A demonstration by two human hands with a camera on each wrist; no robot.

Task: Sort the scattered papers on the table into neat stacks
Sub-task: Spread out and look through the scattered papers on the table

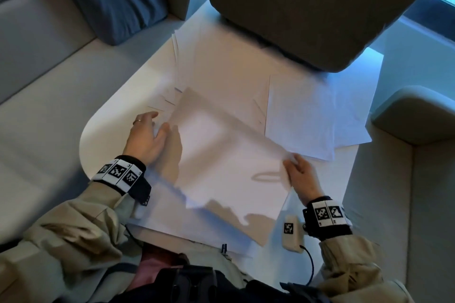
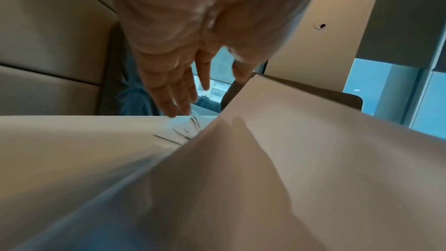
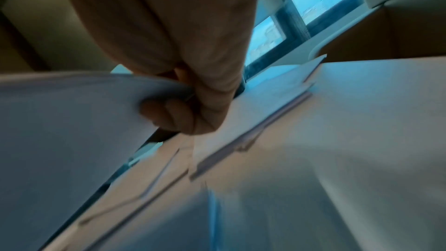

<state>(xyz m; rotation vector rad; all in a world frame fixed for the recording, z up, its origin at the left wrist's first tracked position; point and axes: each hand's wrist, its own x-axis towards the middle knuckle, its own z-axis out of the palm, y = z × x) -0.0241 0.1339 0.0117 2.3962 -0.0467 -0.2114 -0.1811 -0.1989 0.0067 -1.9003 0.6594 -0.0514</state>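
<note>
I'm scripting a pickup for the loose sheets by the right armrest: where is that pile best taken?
Take the paper pile at its near corner, which overhangs lower sheets, coming from the person's side with a thumb-over pinch, as the right hand holds the lifted sheet.

Beige jacket sleeves (image 1: 73, 224) on both arms, loose and creased. Black wristbands carrying white blocks printed with black square-code markers (image 1: 117, 171). Thin ring (image 1: 138, 120) on a left-hand finger. Beige tagged pod (image 1: 291, 233) below the right wrist, trailing a black cable (image 1: 312, 268).
</note>
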